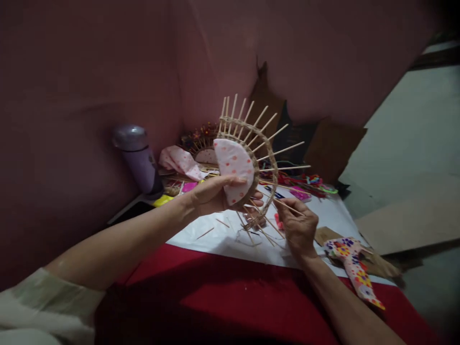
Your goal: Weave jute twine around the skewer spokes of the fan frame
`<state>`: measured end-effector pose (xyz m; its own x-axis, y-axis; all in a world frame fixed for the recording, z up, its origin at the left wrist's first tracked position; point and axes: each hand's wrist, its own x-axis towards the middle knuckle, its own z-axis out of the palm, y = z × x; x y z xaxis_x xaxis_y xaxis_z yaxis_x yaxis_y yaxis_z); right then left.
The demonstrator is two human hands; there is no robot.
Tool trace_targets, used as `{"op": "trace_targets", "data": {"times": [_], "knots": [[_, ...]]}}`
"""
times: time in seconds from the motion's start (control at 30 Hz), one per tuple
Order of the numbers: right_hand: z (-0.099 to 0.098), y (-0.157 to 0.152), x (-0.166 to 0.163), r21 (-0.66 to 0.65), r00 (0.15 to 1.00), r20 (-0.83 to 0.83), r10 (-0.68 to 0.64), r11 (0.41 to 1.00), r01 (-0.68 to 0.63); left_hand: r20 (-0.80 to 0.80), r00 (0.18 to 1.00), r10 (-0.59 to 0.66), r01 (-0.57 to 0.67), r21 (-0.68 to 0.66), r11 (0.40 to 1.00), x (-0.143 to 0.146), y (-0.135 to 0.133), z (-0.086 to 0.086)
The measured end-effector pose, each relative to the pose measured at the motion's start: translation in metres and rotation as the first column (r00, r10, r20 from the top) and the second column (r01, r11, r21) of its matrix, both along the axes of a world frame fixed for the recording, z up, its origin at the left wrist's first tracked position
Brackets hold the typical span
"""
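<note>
My left hand point(219, 194) grips a half-round craft piece point(235, 165) by its flat side, thumb across the front. Pale cloth with pinkish-red dots covers its middle. Thin wooden sticks fan out from the curved edge, and a braided twine band point(268, 143) runs across them in an arc. My right hand point(298, 223) is closed, its fingers pinching one of the lower-right sticks point(289, 207) just outside the twine band. Behind my left fingers the lower sticks are partly hidden.
A purple bottle point(138, 160) stands at the left by the wall. Dotted cloth point(181, 160) and a similar fan piece point(206, 154) lie behind. Torn cardboard point(330, 148) leans at the back. A flowered cloth piece point(354, 261) lies at right; loose sticks point(205, 233) lie on the white sheet point(223, 247).
</note>
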<state>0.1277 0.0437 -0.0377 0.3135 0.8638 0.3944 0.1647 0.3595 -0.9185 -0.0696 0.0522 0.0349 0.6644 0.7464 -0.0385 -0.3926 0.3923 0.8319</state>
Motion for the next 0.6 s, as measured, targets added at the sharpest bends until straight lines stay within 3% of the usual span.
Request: {"op": "trace_targets", "data": {"times": [0.3, 0.43, 0.6], "knots": [[-0.004, -0.006, -0.006, 0.058, 0.993, 0.115, 0.025, 0.998, -0.032, -0.099, 0.995, 0.006, -0.003, 0.030, 1.000, -0.020, -0.007, 0.000], [-0.005, -0.006, -0.007, 0.058, 0.988, 0.152, 0.025, 0.998, -0.034, -0.116, 0.993, -0.020, 0.027, 0.058, 0.998, -0.017, -0.005, 0.013], [-0.003, -0.005, -0.004, 0.050, 0.979, 0.203, -0.020, 0.999, 0.010, 0.006, 1.000, 0.002, -0.003, 0.095, 0.995, 0.009, 0.008, 0.032]]}}
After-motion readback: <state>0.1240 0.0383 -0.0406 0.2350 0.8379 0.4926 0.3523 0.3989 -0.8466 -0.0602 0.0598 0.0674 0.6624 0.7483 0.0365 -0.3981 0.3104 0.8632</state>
